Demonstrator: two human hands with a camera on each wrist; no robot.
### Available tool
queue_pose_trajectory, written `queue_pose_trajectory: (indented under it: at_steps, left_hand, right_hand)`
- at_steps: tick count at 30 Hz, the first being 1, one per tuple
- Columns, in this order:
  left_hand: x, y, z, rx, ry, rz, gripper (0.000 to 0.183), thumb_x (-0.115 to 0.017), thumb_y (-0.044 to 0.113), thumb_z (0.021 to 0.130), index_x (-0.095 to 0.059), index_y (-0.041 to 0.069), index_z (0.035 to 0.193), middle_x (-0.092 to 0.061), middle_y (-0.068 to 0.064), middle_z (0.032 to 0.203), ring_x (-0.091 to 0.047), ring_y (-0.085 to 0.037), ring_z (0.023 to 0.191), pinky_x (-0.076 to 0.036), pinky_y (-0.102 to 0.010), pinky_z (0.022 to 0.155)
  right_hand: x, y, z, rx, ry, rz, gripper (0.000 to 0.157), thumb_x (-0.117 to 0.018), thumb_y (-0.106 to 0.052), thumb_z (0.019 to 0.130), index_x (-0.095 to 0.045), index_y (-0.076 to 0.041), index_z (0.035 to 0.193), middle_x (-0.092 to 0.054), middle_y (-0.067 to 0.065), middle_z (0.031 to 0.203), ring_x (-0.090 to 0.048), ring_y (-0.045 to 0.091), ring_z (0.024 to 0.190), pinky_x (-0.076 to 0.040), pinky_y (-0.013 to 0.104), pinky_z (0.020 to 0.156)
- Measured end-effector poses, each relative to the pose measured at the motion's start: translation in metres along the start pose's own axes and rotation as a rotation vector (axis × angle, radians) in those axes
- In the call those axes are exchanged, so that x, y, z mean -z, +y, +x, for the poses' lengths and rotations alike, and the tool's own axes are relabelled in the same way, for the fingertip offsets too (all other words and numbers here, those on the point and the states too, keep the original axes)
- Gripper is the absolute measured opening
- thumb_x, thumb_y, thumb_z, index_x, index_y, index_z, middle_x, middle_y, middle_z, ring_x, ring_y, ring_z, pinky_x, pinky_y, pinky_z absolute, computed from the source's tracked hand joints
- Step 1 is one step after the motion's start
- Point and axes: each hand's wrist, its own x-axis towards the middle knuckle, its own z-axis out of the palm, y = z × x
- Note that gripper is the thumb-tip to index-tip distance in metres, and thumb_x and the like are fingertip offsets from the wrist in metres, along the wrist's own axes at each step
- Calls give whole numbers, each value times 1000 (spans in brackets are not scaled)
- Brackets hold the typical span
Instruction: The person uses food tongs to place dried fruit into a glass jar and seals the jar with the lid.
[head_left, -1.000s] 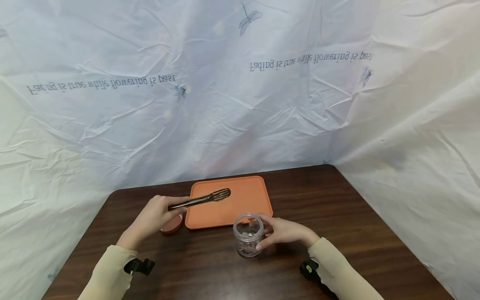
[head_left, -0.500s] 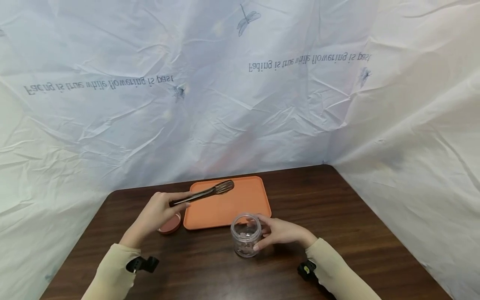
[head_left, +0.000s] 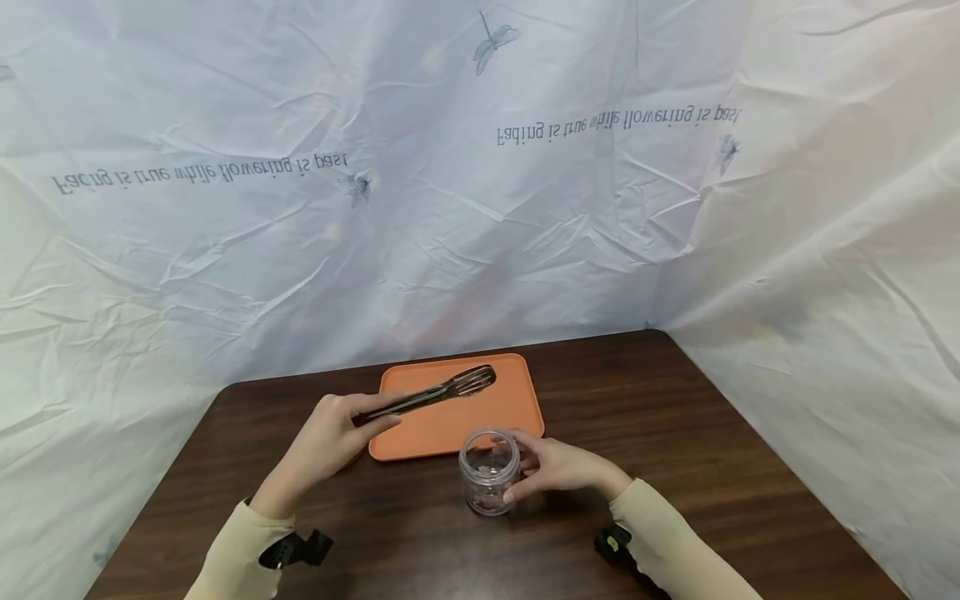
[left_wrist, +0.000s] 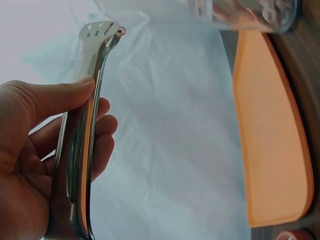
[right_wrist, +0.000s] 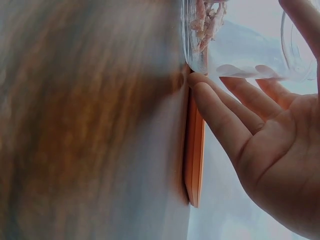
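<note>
My left hand (head_left: 330, 433) grips metal tongs (head_left: 423, 400) by their arms, thumb on one side and fingers on the other. Their slotted heads point right, over the orange tray in the head view. A small brownish bit (left_wrist: 121, 31) shows at the tongs' tips in the left wrist view. My right hand (head_left: 566, 467) holds a clear, lidless jar (head_left: 487, 492) from its right side, thumb at the front. Pale pinkish pieces (right_wrist: 210, 22) lie at the jar's bottom. The jar stands upright on the table, just in front of the tray.
The orange tray (head_left: 431, 433) lies flat toward the back of the dark wooden table (head_left: 405, 533). A round reddish lid (left_wrist: 295, 235) is near the tray's left end, behind my left hand in the head view. Pale printed cloth (head_left: 450, 208) hangs behind and beside the table.
My left hand has moved right with the tongs, bringing their heads farther over the tray and closer to the jar. The reddish lid is now covered in the head view. My right hand stays at the jar.
</note>
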Motion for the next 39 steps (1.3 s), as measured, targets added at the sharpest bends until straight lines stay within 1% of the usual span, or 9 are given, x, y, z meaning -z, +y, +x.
queue_pose_trajectory:
  at_steps: [8, 13, 16, 18, 22, 23, 25, 30, 39]
  left_hand:
    - [-4, 14, -4, -73, 37, 3, 39, -76, 18, 92, -71, 27, 129, -69, 15, 88, -26, 2, 47, -32, -22, 46]
    - [-6, 13, -8, -73, 43, 3, 38, -76, 19, 91, -72, 26, 128, -71, 15, 93, -32, 0, 52, -35, -23, 48]
    - [-8, 11, -10, -54, 24, -8, 37, -76, 20, 92, -72, 26, 128, -72, 14, 95, -32, 1, 51, -35, -23, 48]
    - [-9, 9, -13, -33, -1, -15, 37, -75, 22, 93, -71, 26, 129, -70, 13, 86, -29, 1, 50, -34, -22, 47]
    - [-13, 6, -17, -1, -58, -13, 36, -73, 27, 94, -70, 24, 130, -73, 12, 93, -22, 3, 46, -31, -21, 45]
    - [-14, 5, -18, 2, -72, -5, 36, -72, 28, 95, -70, 24, 130, -72, 13, 87, -20, 3, 45, -30, -20, 45]
    - [-16, 3, -21, -5, -91, 9, 36, -72, 29, 95, -71, 22, 130, -75, 11, 102, -18, 3, 45, -31, -20, 46]
    - [-19, -1, -26, -34, -117, 22, 35, -72, 27, 95, -71, 19, 129, -73, 8, 114, -18, 4, 48, -37, -21, 51]
    - [-20, -2, -29, -35, -145, 36, 35, -74, 20, 94, -72, 19, 128, -74, 9, 113, -19, 4, 50, -38, -21, 54]
  right_hand:
    - [-1, 2, 1, 9, -4, 25, 92, -82, -28, 87, -26, -16, 160, -59, 12, 138, -57, 28, 128, -50, 35, 98]
    - [-1, 2, 1, 6, -6, 23, 92, -82, -29, 88, -25, -18, 160, -59, 12, 139, -57, 27, 129, -49, 35, 99]
    - [-1, 2, 1, 2, -3, 15, 93, -82, -30, 87, -25, -18, 160, -59, 12, 138, -57, 28, 129, -49, 36, 99]
    - [0, 2, 1, 2, -2, 11, 92, -82, -30, 87, -26, -18, 160, -59, 12, 138, -57, 29, 128, -49, 37, 99]
    - [-1, 2, 2, 6, -7, 25, 90, -82, -29, 87, -28, -18, 159, -57, 12, 139, -58, 28, 127, -50, 35, 97]
    - [-1, 2, 3, 9, -9, 35, 89, -82, -27, 88, -29, -18, 158, -56, 12, 141, -58, 26, 127, -50, 34, 97]
    - [-1, 2, 3, 6, -7, 38, 89, -82, -27, 88, -28, -16, 158, -55, 12, 142, -59, 25, 126, -50, 32, 96]
    - [0, 4, 3, -1, -3, 14, 92, -82, -31, 87, -26, -14, 159, -57, 9, 140, -56, 27, 129, -49, 36, 100]
    - [0, 3, 2, 5, -4, 11, 96, -82, -30, 87, -22, -17, 161, -55, 7, 141, -55, 30, 130, -49, 35, 100]
